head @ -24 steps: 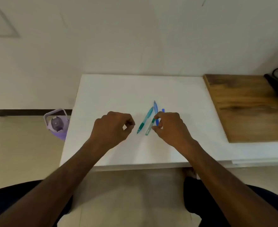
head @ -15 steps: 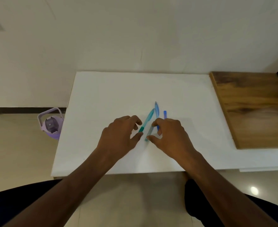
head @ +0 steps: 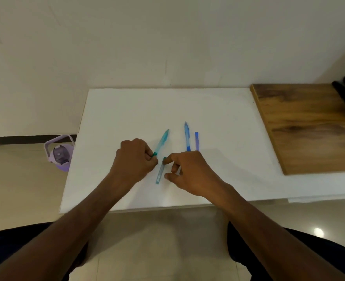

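Teal pen (head: 162,141) lies slanted on the white worktop (head: 116,118), left of the blue pen (head: 187,136), and my left hand (head: 136,159) pinches its near end with curled fingers. My right hand (head: 190,173) pinches the teal cap (head: 160,173) between forefinger and thumb; it lies flat, nearer me than the blue pen. Both grips are fingertip-light, so if I bring the two together off-line, I judge the cap could skid or flick away. My right knuckles could also nudge the blue pen or the blue cap (head: 197,141) just right of it. The teal pen's barrel is see-through turquoise, with a darker green band where I hold it
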The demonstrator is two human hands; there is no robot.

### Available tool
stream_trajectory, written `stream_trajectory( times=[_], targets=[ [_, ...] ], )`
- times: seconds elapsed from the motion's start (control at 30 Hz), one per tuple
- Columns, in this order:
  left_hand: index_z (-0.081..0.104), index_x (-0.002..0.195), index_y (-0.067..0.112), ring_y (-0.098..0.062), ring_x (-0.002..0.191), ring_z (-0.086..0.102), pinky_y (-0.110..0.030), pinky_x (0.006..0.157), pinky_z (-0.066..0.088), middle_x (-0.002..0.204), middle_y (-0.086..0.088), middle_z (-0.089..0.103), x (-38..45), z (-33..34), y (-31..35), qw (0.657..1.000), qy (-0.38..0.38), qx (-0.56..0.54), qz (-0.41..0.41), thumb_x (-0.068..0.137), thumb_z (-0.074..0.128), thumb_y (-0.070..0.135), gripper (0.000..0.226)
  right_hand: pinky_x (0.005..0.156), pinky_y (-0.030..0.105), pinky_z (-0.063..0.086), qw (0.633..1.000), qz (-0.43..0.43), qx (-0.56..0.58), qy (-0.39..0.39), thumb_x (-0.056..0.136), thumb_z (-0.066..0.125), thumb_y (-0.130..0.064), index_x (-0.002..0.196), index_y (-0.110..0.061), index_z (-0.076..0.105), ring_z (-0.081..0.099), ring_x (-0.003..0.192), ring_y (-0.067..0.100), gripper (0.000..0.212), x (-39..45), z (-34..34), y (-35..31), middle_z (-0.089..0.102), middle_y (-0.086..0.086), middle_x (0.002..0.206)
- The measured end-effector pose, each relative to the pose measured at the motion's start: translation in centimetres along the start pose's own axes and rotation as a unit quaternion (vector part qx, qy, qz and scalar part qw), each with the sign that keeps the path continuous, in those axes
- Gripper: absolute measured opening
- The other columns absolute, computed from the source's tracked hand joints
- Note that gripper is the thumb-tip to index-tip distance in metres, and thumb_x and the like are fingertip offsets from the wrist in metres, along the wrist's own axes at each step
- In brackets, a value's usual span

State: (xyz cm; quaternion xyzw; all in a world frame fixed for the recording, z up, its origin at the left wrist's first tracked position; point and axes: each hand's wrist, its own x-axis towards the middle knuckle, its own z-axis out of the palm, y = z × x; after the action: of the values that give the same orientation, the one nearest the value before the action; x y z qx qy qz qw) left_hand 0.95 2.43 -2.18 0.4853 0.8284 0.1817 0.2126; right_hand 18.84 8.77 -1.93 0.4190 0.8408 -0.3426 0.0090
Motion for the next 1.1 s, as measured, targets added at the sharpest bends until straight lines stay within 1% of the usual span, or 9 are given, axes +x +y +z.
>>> stream_trajectory(
  times=[0.1,0.2,0.37,0.43,0.57,0.67,0.87,1.0,1.1],
  targets=[
    [0.079,0.088,0.022,-0.006,0.064,0.069,-0.006,0.060,0.051,0.072,0.015,0.071,-0.8,-1.8,-0.5,0.997,0.011,-0.071,0.022,0.083,0.087,0.034,0.016,0.071,0.004,0.043,0.990,0.029,0.097,0.097,0.092,0.077,-0.045,0.114,-0.029,0.075,0.065,0.069,-0.003,0.026,0.4,-1.5,-0.3,0.065,-0.022,0.077],
    [0.077,0.085,0.031,0.004,0.075,0.070,-0.001,0.065,0.049,0.073,0.018,0.073,-2.5,-2.7,-0.4,0.988,0.002,-0.133,0.072,0.081,0.089,0.034,0.013,0.071,0.023,0.059,0.933,0.110,0.308,0.150,0.097,0.070,-0.046,0.101,-0.023,0.079,0.074,0.073,0.004,0.025,1.2,-3.9,-0.4,0.079,-0.008,0.083],
    [0.075,0.089,0.032,0.003,0.081,0.069,-0.003,0.070,0.049,0.079,0.019,0.074,-4.4,-3.3,-0.6,0.984,-0.063,-0.105,0.131,0.080,0.089,0.027,0.017,0.061,0.020,0.055,0.865,0.143,0.461,0.138,0.095,0.077,-0.022,0.095,-0.012,0.083,0.067,0.065,0.009,0.011,1.7,-5.6,-1.4,0.082,0.006,0.086],
    [0.074,0.089,0.031,0.003,0.081,0.069,-0.003,0.070,0.049,0.080,0.018,0.074,-4.3,-3.7,-0.8,0.984,-0.068,-0.103,0.132,0.080,0.088,0.028,0.016,0.067,0.020,0.059,0.850,0.142,0.492,0.124,0.092,0.081,-0.017,0.093,-0.010,0.083,0.068,0.067,0.010,0.007,1.7,-5.6,-1.7,0.082,0.009,0.088],
    [0.075,0.088,0.026,-0.007,0.076,0.070,-0.007,0.069,0.052,0.078,0.016,0.073,-3.8,-4.1,-1.1,0.987,-0.057,-0.106,0.110,0.083,0.085,0.023,0.011,0.079,0.024,0.064,0.764,0.138,0.624,0.086,0.093,0.077,-0.007,0.105,0.003,0.077,0.077,0.087,0.019,0.016,1.8,-5.1,-2.6,0.080,0.016,0.096],
    [0.075,0.090,0.020,-0.013,0.075,0.070,-0.012,0.071,0.054,0.078,0.017,0.072,-3.8,-3.8,-1.1,0.987,-0.064,-0.094,0.112,0.085,0.082,0.021,0.009,0.073,0.026,0.065,0.730,0.169,0.659,0.066,0.093,0.075,-0.001,0.110,0.006,0.074,0.077,0.082,0.020,0.018,1.8,-4.9,-3.0,0.080,0.020,0.099],
    [0.075,0.093,0.023,0.001,0.076,0.069,-0.003,0.070,0.047,0.081,0.019,0.072,-3.8,-3.6,-1.1,0.984,-0.039,-0.111,0.134,0.088,0.081,0.026,0.009,0.067,0.025,0.065,0.709,0.196,0.677,0.029,0.094,0.075,-0.005,0.109,0.007,0.071,0.078,0.070,0.014,0.020,1.6,-4.2,-3.2,0.080,0.022,0.104],
    [0.080,0.104,0.030,0.004,0.077,0.071,-0.004,0.071,0.047,0.089,0.025,0.072,-4.0,-3.2,-0.3,0.980,0.004,-0.130,0.148,0.093,0.074,0.050,0.023,0.072,0.026,0.066,0.733,0.167,0.659,-0.018,0.095,0.075,-0.010,0.107,0.002,0.072,0.076,0.071,0.013,0.017,1.6,-3.3,-3.6,0.080,0.021,0.109],
    [0.084,0.106,0.027,0.000,0.073,0.073,-0.012,0.071,0.055,0.088,0.020,0.078,-4.0,-3.1,-0.2,0.980,0.030,-0.148,0.131,0.093,0.073,0.049,0.028,0.076,0.028,0.066,0.751,0.162,0.640,-0.006,0.091,0.079,-0.011,0.104,0.001,0.077,0.074,0.075,0.014,0.018,1.5,-3.3,-3.7,0.079,0.022,0.111]
  ],
)
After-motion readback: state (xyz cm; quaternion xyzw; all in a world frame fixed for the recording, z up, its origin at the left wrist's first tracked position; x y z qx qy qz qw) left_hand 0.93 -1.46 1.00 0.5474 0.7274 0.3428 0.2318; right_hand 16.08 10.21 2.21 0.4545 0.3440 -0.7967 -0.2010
